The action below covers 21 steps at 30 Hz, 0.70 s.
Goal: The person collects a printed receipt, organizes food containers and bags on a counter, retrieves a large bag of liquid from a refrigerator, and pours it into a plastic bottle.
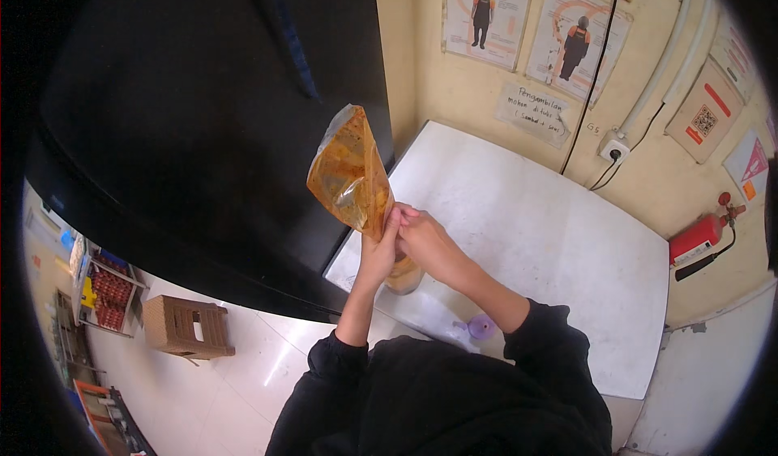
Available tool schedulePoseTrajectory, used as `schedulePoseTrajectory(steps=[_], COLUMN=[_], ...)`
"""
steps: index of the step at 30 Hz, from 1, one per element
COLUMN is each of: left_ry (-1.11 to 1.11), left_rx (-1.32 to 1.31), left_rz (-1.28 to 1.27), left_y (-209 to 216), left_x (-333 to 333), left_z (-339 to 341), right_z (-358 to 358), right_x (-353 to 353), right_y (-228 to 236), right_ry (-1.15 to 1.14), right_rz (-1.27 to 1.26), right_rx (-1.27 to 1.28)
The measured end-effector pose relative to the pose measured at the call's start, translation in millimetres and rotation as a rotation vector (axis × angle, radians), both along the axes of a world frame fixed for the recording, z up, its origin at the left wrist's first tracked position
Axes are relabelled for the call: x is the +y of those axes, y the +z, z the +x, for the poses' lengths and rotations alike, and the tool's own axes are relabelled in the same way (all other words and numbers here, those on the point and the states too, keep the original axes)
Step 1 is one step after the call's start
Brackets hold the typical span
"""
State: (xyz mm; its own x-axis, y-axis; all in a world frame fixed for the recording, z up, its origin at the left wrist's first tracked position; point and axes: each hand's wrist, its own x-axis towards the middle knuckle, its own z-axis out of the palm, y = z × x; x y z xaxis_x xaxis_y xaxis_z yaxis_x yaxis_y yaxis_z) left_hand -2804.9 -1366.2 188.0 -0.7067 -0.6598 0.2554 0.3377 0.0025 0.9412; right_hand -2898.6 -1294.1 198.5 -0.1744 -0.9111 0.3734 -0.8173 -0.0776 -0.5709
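A clear plastic bag (348, 172) smeared with orange-brown sauce is held up over the white table, its wide end tilted up and to the left. My left hand (379, 252) is closed round the bag's narrowed lower part. Beside it, my right hand (431, 247) is also closed, its fingers gathered on the same part of the bag and partly hidden. Directly below my hands stands a see-through container (403, 279) with tan-orange contents; my hands cover its top. A small purple funnel-like or lid-like piece (480, 326) lies on the table near my right forearm.
The white table (559, 237) stands against a wall with posters and a socket (614, 147) with black cables. A tall black cabinet or fridge (203, 132) rises at the left. A red fire extinguisher (698, 239) hangs at the right. A brown stool (188, 326) stands on the floor.
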Motion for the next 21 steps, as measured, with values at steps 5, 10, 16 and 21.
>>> schedulePoseTrajectory(steps=[5,10,16,21], left_ry=[0.009,0.002,-0.077,-0.129], left_rx=[-0.027,-0.165,0.199,0.166], left_rz=[0.050,-0.053,0.192,0.274], left_y=[-1.6,19.4,26.9,20.8], left_x=[3.7,4.1,-8.9,-19.0], left_z=[0.4,9.4,9.0,5.8], right_z=[2.9,0.8,-8.6,-38.6], right_x=[-0.8,2.6,16.0,9.7], right_y=[-8.3,-10.8,24.8,23.4], right_ry=[-0.059,-0.024,0.162,0.391], right_rz=[-0.055,-0.027,0.123,0.050], right_rx=[0.188,0.186,-0.050,-0.178])
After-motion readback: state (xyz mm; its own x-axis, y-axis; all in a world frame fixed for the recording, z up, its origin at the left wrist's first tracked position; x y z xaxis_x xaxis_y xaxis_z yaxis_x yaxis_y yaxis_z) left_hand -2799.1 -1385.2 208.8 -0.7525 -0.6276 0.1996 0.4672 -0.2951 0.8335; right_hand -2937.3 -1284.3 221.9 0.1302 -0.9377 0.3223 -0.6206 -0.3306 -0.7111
